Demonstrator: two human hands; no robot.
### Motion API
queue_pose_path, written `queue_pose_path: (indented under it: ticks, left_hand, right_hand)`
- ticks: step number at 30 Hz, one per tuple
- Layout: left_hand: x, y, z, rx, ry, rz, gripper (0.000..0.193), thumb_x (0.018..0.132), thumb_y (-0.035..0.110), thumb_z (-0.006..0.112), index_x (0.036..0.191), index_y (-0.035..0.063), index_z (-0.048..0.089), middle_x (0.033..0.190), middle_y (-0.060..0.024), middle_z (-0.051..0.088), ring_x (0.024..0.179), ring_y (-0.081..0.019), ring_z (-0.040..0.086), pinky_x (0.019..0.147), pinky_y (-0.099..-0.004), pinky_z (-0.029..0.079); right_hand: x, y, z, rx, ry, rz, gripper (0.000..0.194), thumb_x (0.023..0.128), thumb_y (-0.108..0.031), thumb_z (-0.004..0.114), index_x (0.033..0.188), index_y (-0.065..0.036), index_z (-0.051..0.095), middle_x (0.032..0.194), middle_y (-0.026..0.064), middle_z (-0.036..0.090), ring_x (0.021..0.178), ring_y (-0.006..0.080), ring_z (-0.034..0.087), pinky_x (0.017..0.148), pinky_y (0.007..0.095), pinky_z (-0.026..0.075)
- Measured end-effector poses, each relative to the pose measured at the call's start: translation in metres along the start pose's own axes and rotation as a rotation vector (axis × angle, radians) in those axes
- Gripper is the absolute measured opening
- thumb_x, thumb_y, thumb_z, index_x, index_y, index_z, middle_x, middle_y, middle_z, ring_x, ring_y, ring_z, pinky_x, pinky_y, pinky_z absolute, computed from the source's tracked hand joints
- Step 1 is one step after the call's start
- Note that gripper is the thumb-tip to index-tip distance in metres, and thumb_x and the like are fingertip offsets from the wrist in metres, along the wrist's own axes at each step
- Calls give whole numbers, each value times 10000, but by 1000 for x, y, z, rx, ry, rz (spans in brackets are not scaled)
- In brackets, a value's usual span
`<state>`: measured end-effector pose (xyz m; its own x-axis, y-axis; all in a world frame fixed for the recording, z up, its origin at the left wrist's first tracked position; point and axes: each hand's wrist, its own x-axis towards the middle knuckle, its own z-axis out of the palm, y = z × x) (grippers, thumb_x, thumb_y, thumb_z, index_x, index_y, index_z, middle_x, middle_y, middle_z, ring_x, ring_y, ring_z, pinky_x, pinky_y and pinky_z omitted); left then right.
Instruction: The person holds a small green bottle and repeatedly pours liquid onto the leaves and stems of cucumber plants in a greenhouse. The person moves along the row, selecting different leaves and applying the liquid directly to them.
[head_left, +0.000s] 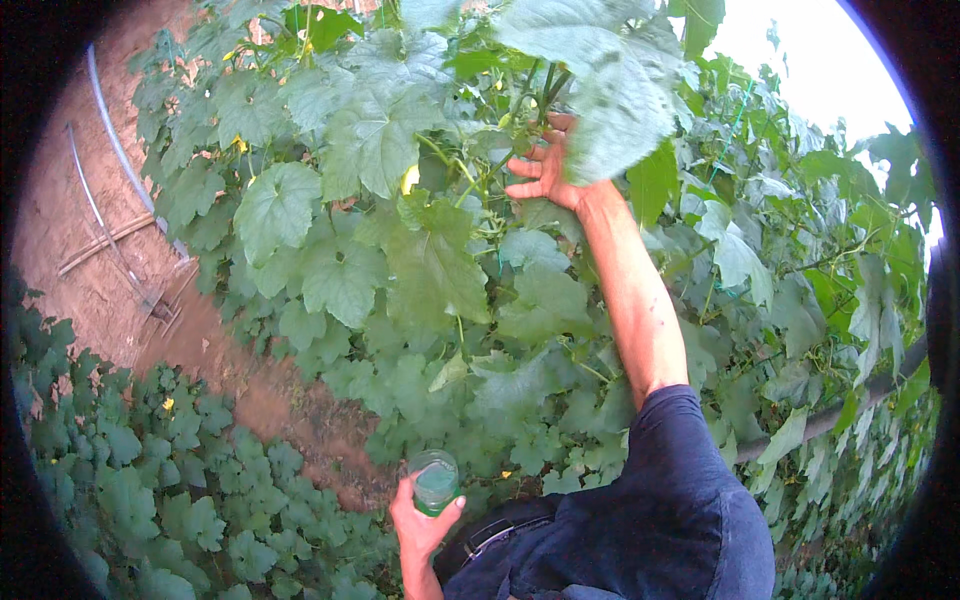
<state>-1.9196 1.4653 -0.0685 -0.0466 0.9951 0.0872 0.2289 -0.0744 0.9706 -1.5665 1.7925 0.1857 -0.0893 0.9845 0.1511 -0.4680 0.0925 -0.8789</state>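
My left hand (421, 525) is wrapped around a small clear jar (435, 480) with something green in it, low in front of my body. Its rim faces up towards me. My right hand (551, 172) reaches up into a leafy climbing vine (435, 262), fingers spread beside the green stems (487, 176). A large lobed leaf (622, 105) covers part of that hand, so the thumb and any contact with the stems are hard to make out. A yellow flower (409, 180) shows to the left of the fingers.
More vine foliage (795, 240) climbs along green strings (731, 131) on the right, where a dark pole (817, 427) crosses. Low leafy plants (150, 480) grow at lower left. Curved pipes (112, 127) and wooden sticks (105, 244) lie by bare soil (82, 300).
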Motion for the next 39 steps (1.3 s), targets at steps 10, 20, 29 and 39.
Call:
queue_pose_path:
  ticks: [10,20,29,39]
  left_hand:
    - [5,-2,8,-3,46,-11,622,672,208,915,1173,-23,630,1032,-120,728,948,-188,688,893,-356,542]
    - [11,2,26,-15,14,-31,632,672,208,884,1209,-10,632,1103,-103,709,1007,-185,666,944,-361,518]
    - [14,7,35,-27,-11,-20,648,681,255,890,1215,-8,635,1108,-102,711,1009,-187,670,943,-357,518]
    - [27,2,44,-11,-2,8,625,673,255,924,1173,7,642,1038,-116,736,946,-188,700,882,-360,552]
  right_hand:
    - [8,-2,7,188,-504,121,619,943,-468,614,1395,-67,478,1182,188,612,951,355,692,780,728,555]
    - [3,14,4,108,-294,0,532,994,-463,532,1366,-82,536,1195,217,614,1032,375,646,674,640,582]
    - [-13,7,-20,321,-515,-72,390,1004,-462,530,1167,-128,646,1038,90,710,882,328,691,594,519,539]
    - [-11,0,-41,146,-284,-94,364,926,-154,657,1276,-66,604,1285,189,648,1067,365,683,860,578,609]
